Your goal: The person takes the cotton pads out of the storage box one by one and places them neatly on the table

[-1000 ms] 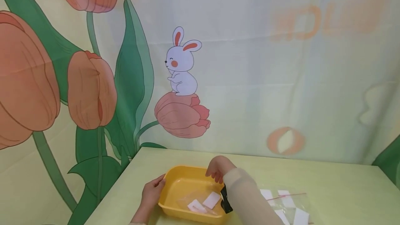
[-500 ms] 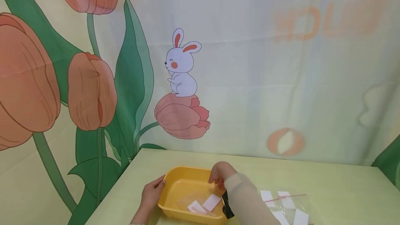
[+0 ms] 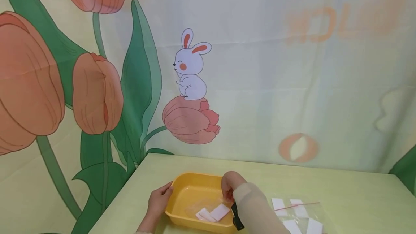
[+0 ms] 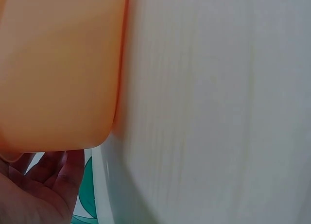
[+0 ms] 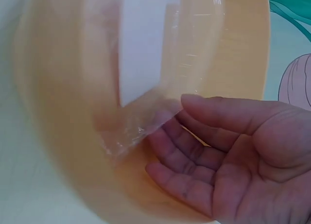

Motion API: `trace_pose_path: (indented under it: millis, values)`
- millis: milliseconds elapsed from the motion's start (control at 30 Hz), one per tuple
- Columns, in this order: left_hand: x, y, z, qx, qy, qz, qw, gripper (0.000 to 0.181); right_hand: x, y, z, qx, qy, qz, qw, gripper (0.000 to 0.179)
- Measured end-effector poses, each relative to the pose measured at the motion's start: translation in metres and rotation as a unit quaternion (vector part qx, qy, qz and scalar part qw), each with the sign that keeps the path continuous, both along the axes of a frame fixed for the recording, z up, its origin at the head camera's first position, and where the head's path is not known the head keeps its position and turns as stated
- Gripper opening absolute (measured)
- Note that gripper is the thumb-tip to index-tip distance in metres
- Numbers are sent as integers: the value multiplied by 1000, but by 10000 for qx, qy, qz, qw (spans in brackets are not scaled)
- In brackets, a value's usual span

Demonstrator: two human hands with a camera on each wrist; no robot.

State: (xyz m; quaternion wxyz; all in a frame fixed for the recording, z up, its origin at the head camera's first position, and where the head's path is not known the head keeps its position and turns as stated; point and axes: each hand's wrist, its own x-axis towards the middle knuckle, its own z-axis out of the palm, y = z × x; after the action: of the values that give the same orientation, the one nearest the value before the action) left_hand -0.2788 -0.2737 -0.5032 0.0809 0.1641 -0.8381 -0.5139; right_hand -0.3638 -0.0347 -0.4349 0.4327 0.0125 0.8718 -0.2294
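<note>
A yellow plastic basin (image 3: 191,224) stands near the table's front. My left hand (image 3: 157,202) grips its left side at the rim; in the left wrist view the fingers (image 4: 68,178) lie against the basin's end. Reaching inside over the right side is my right hand (image 3: 229,184). The right wrist view shows that hand (image 5: 228,156) pinching the edge of a clear plastic bag (image 5: 133,124) between thumb and fingers. A white rectangular piece (image 5: 141,49) shows through the film. In the head view, white pieces (image 3: 220,212) lie on the basin's bottom, partly under film.
To the right of the basin, a clear bag with a red seal line (image 3: 302,205) lies on the pale green table (image 3: 354,198), several white pieces inside. A black strap (image 3: 238,217) sits at the right wrist. A curtain printed with tulips and a rabbit (image 3: 191,86) hangs behind.
My right hand has moved slightly right and lower into the basin. The white pieces in the basin have shifted slightly. My left hand keeps its hold on the rim.
</note>
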Motion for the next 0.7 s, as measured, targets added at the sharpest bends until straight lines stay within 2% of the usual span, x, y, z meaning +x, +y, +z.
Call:
trace_pose_path:
  millis: [133, 233, 367, 567, 700]
  values:
    - [-1, 0, 0, 14, 41, -16, 10000, 40, 3, 1, 0, -134, 108, -290, 9994, 23]
    - [-1, 1, 0, 66, 33, 4, 10000, 40, 3, 3, -1, -428, -10, -599, 9973, 19]
    - [-1, 1, 0, 51, 15, 36, 10000, 40, 4, 5, 2, -828, 49, -978, 9917, 13]
    - [-2, 0, -2, -20, 34, 70, 10000, 39, 7, 8, 9, -1195, 482, -1103, 9855, 11]
    - [-3, 0, -3, -58, 38, 75, 9999, 39, 4, 10, 8, -1497, 346, -930, 9837, 10]
